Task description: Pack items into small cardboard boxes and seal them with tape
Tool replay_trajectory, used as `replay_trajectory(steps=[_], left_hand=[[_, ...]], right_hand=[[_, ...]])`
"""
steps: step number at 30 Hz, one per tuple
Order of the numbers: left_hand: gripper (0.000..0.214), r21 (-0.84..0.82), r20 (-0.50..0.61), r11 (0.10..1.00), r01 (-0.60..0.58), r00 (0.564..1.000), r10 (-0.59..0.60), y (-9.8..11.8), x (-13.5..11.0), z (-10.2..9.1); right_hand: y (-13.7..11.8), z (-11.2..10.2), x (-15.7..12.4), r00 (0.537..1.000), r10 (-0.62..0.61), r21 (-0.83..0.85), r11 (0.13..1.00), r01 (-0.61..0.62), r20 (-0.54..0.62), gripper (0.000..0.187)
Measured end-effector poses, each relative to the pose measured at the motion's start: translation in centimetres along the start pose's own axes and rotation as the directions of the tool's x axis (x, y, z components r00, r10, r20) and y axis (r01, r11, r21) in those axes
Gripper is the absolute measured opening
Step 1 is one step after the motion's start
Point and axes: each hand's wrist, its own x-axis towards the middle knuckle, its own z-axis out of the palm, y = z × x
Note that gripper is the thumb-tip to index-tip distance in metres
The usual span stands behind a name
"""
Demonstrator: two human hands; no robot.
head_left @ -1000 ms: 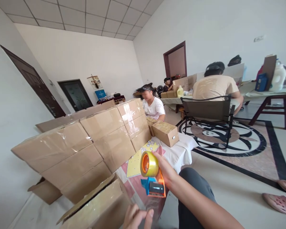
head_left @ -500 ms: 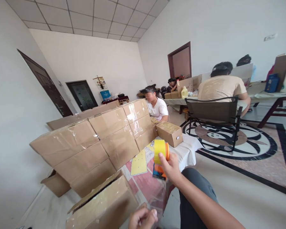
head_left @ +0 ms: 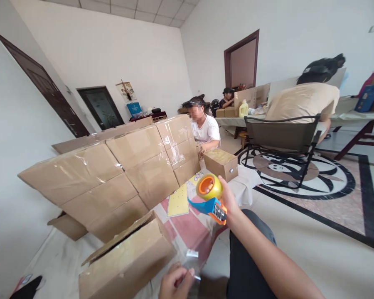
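Note:
My right hand (head_left: 229,199) is wrapped round an orange and blue tape dispenser (head_left: 208,206) loaded with a yellow roll of tape (head_left: 217,189), tilted so the roll's orange core and the metal roller show. Low in the view, my left hand (head_left: 177,282) pinches a short piece of clear tape (head_left: 191,261); it looks separate from the dispenser. Just left of that hand a cardboard box (head_left: 134,257) lies on the table, a dark gap along its top edge where a flap stands slightly raised.
Taped cardboard boxes (head_left: 149,166) form a stacked wall across the table. A smaller box (head_left: 221,162) stands near the far corner, close to a co-worker in a white shirt (head_left: 207,128). Another person sits in a folding chair (head_left: 283,137) at right. A yellow patterned sheet (head_left: 178,202) lies on the tablecloth.
My right hand has turned the dispenser, so its roll's open side and blue part now show. The tape at my left hand is now a short piece. The view has tilted down; the seated person leans further forward.

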Motion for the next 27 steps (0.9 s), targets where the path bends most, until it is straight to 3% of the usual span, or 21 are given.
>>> replay_trajectory(steps=[2, 5, 7, 10, 16, 19, 23, 25, 27], left_hand=[[0.075, -0.016, -0.001, 1.0, 0.005, 1.0, -0.005, -0.1, 0.4, -0.1], [0.068, -0.11, -0.012, 0.993, 0.048, 0.999, -0.05, 1.2, 1.2, -1.1], [0.062, -0.17, -0.02, 0.982, 0.078, 0.996, -0.082, 2.2, 1.7, -2.2], [0.057, -0.209, -0.053, 0.975, 0.072, 0.995, -0.085, 3.4, 2.0, -3.8], [0.053, -0.195, -0.162, 0.981, -0.026, 0.987, -0.006, 4.5, 1.2, -6.3], [0.048, -0.171, -0.229, 0.981, -0.093, 0.972, 0.052, 4.5, 1.0, -7.6], [0.046, -0.151, -0.281, 0.978, -0.141, 0.955, 0.095, 3.7, 1.0, -9.0], [0.047, -0.141, -0.28, 0.979, -0.145, 0.955, 0.101, 3.3, 1.1, -9.4], [0.047, -0.101, -0.271, 0.983, -0.152, 0.955, 0.12, 2.7, 1.3, -9.7]], right_hand=[[-1.1, -1.3, 1.9, 0.966, -0.229, -0.139, 0.967, 0.213, -0.116, 0.04], [-0.6, -2.7, 4.4, 0.917, -0.391, -0.39, 0.86, 0.33, -0.085, 0.044], [0.9, -3.1, 5.8, 0.935, -0.354, -0.493, 0.818, 0.296, -0.028, 0.045], [3.8, -3.3, 6.8, 0.964, -0.263, -0.586, 0.786, 0.196, -0.03, 0.044], [6.4, -3.2, 6.2, 0.973, -0.221, -0.619, 0.775, 0.131, -0.071, 0.039], [6.0, -2.8, 5.4, 0.949, -0.295, -0.643, 0.749, 0.159, -0.11, 0.035], [5.5, -1.8, 3.9, 0.87, -0.474, -0.685, 0.679, 0.263, -0.136, 0.032], [5.9, -1.2, 2.9, 0.854, -0.518, -0.701, 0.629, 0.337, -0.054, 0.027], [6.7, -0.3, 1.6, 0.886, -0.443, -0.693, 0.596, 0.405, 0.137, 0.027]])
